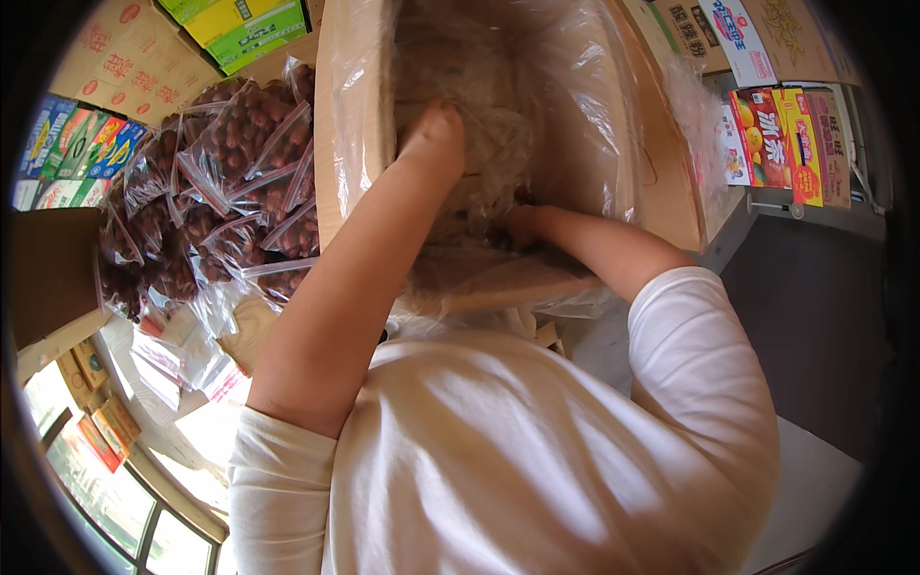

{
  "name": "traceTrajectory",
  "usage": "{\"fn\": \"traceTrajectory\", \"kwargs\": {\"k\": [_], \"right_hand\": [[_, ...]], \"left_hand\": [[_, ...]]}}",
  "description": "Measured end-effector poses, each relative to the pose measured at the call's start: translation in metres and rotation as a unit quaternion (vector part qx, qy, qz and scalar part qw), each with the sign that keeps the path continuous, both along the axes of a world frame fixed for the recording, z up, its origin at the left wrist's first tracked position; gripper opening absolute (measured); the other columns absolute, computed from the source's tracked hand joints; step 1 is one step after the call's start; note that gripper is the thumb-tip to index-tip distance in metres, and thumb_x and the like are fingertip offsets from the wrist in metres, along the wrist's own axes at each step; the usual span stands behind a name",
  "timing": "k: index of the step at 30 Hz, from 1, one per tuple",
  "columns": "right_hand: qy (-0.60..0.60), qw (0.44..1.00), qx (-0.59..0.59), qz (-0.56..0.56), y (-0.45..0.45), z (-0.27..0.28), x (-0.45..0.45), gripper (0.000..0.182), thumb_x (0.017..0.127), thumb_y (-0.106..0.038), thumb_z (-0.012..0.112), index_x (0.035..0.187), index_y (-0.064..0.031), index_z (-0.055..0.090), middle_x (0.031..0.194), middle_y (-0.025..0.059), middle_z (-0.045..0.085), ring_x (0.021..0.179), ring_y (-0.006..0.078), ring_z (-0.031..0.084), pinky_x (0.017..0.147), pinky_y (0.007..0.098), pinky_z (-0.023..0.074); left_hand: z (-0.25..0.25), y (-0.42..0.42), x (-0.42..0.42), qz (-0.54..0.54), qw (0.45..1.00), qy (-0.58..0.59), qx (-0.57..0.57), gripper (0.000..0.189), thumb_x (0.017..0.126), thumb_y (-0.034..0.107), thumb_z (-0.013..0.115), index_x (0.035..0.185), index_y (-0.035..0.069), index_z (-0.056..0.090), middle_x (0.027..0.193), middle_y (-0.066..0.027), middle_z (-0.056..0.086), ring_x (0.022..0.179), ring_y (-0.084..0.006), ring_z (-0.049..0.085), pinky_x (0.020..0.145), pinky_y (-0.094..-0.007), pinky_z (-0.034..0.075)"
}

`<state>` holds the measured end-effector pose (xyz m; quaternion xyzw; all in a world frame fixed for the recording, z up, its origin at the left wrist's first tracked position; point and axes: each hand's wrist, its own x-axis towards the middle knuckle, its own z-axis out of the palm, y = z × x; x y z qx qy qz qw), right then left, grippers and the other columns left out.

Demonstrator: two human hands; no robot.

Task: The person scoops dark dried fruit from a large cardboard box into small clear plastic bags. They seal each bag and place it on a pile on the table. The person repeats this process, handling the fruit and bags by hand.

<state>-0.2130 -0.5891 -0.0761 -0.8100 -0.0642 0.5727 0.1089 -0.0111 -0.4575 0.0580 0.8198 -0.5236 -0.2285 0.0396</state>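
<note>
Both my arms reach down into a deep cardboard box (pixel 352 115) lined with a clear plastic bag (pixel 582 129). My left hand (pixel 435 126) is in the upper left part of the box, against the crumpled liner; its fingers are hidden. Lower and to the right, my right hand (pixel 519 224) is at the liner near the box's near side, close to a few small dark items that I cannot make out. Its fingertips are in shadow, and whether it grips anything cannot be told. To the left lies a heap of clear zip bags (pixel 244 136) filled with reddish-brown oblong pieces.
An open brown carton (pixel 54 273) stands at the far left. Empty-looking zip bags (pixel 162 359) lie below the heap. Printed cartons (pixel 773 144) are stacked at the right, and green and yellow boxes (pixel 241 29) at the upper left. Windows (pixel 108 503) are at the lower left.
</note>
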Motion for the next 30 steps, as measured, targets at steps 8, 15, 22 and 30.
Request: {"fn": "traceTrajectory", "kwargs": {"k": [8, 15, 22, 30], "right_hand": [[-0.018, 0.999, 0.019, -0.023, -0.006, 0.027, 0.027, 0.056, 0.064, -0.023, 0.076, 0.117, -0.0157, 0.059, 0.112, 0.0134, 0.063, 0.099, 0.0287, 0.061, 0.085, 0.0441, 0.0475], [-0.168, 0.808, 0.113, -0.553, -0.03, 0.131, 0.089, 0.014, 0.076, -0.004, 0.063, 0.087, -0.006, 0.055, 0.067, 0.0041, 0.054, 0.048, 0.0131, 0.05, 0.044, 0.0282, 0.0472], [-0.153, 0.543, 0.265, -0.782, -0.001, 0.155, 0.118, 0.017, 0.081, -0.018, 0.069, 0.09, -0.0079, 0.058, 0.078, 0.0013, 0.055, 0.078, 0.0143, 0.058, 0.065, 0.0315, 0.0537], [-0.12, 0.511, 0.305, -0.795, 0.005, 0.138, 0.124, 0.036, 0.088, -0.034, 0.061, 0.101, -0.0013, 0.058, 0.098, 0.0078, 0.058, 0.086, 0.0187, 0.059, 0.078, 0.0353, 0.0513]], "left_hand": [[0.0, -0.001, -0.002, 0.102, 0.982, 0.116, -0.111, 0.053, 0.066, 0.005, 0.076, 0.113, -0.005, 0.052, 0.122, -0.0214, 0.051, 0.114, -0.0342, 0.052, 0.094, -0.0373, 0.046], [-0.02, -0.002, 0.005, 0.076, 0.977, 0.093, -0.175, 0.048, 0.062, 0.008, 0.078, 0.102, -0.004, 0.055, 0.117, -0.0228, 0.052, 0.109, -0.0361, 0.053, 0.091, -0.0385, 0.047], [-0.022, 0.0, 0.005, 0.064, 0.961, 0.089, -0.255, 0.036, 0.065, 0.007, 0.074, 0.094, -0.004, 0.056, 0.101, -0.0223, 0.057, 0.096, -0.0391, 0.057, 0.082, -0.043, 0.048], [-0.024, 0.003, 0.008, 0.04, 0.97, 0.058, -0.234, 0.034, 0.066, 0.006, 0.072, 0.096, -0.001, 0.058, 0.101, -0.0226, 0.057, 0.096, -0.0381, 0.057, 0.084, -0.0423, 0.048]]}}
